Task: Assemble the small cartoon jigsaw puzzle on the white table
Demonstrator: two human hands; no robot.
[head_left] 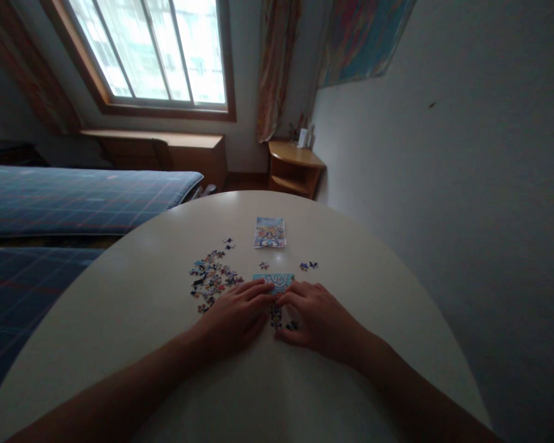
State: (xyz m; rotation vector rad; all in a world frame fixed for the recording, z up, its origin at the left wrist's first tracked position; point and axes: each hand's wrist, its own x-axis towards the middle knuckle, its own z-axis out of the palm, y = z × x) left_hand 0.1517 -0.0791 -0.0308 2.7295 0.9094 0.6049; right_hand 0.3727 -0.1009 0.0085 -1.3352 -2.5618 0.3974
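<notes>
A partly assembled jigsaw puzzle (277,282) lies flat on the table, its upper strip pale blue with lettering. My left hand (240,307) rests on its left side, fingers stretched out over the joined pieces. On the right, my right hand (311,314) touches the puzzle with bent fingers, the thumb held apart near its lower edge. Between the two hands a narrow column of joined pieces (276,315) shows. A loose dark piece (292,325) lies under the arch of my right hand. My hands cover much of the puzzle.
A pile of loose puzzle pieces (212,277) spreads left of my left hand. Beyond the puzzle lie a single piece (264,266), a few pieces (308,266) to the right, and a colourful picture packet (270,232). The round white table (351,381) adjoins a wall on the right.
</notes>
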